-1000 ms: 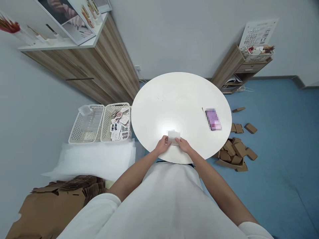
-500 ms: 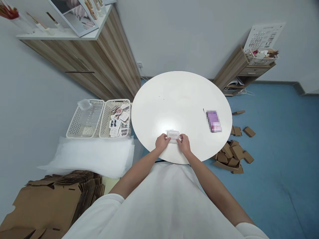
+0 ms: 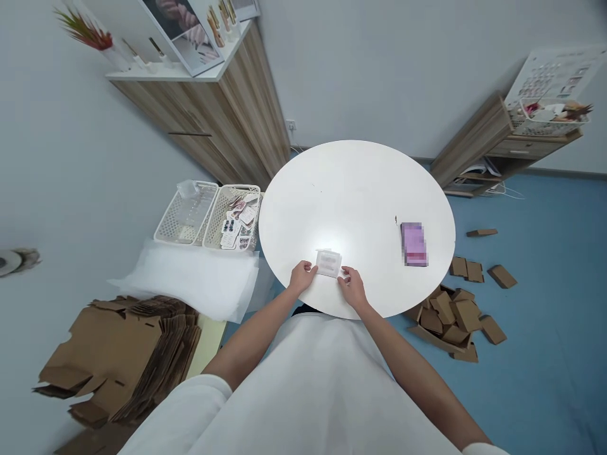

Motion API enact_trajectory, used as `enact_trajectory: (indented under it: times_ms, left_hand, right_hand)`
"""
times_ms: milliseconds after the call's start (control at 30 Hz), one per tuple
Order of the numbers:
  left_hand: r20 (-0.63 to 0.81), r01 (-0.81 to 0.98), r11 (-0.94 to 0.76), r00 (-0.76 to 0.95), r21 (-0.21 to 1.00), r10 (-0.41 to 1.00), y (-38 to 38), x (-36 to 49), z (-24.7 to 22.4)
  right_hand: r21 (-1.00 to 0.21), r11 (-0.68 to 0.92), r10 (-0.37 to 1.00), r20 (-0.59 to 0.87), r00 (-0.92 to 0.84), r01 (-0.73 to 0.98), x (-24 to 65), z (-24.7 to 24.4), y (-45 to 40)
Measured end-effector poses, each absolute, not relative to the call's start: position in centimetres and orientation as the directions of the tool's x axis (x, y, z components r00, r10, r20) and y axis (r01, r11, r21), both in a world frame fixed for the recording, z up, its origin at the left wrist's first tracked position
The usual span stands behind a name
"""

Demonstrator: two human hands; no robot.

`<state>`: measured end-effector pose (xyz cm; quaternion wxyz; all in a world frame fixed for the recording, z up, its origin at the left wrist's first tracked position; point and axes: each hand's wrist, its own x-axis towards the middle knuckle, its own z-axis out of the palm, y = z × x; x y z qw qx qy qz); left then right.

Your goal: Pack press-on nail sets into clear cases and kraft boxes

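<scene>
A small clear, flat plastic case (image 3: 329, 263) lies near the front edge of the round white table (image 3: 351, 183), between my two hands. At its left edge, the thumb of my left hand (image 3: 302, 277) touches it, with the fingers curled above. Beside the right edge is my right hand (image 3: 352, 285), fingers bent and apart from the thumb, with a small gap to the case. Faint pale shapes show inside the case; its contents are too small to make out.
A blurred purple box (image 3: 415, 244) lies on the table's right side. Left of the table are a basket of printed cards (image 3: 239, 221), a basket of clear cases (image 3: 192, 212), white sheets (image 3: 190, 272) and flat cardboard (image 3: 114, 347). Small brown boxes (image 3: 443, 309) lie on the floor at right.
The camera view has turned to the left. My right hand has loosened from the case and moved slightly away from its right edge. The case now sits a little tilted.
</scene>
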<state>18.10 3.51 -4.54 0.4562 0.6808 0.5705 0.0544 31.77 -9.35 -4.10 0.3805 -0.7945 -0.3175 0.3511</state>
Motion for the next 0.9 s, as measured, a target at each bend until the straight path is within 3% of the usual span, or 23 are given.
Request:
enact_trajectory:
  times_ms: [233,500,900]
  left_hand:
    - [-0.485,0.731,0.148,0.275,0.666,0.83,1.8,18.4,-4.0]
    - [-0.378,0.654,-0.002,0.44,0.757,0.815,1.9,19.1,-4.1]
    - [-0.365,0.602,0.086,0.359,0.794,0.859,10.9,14.8,-4.8]
  right_hand:
    - [-0.845,-0.52,0.778,-0.407,0.479,0.125,31.9,-4.4,-9.6]
    - [-0.839,-0.517,0.815,-0.42,0.4,0.172,31.8,-4.9,-7.3]
    - [-0.853,-0.515,0.821,-0.462,0.336,0.084,28.0,-4.1,4.1]
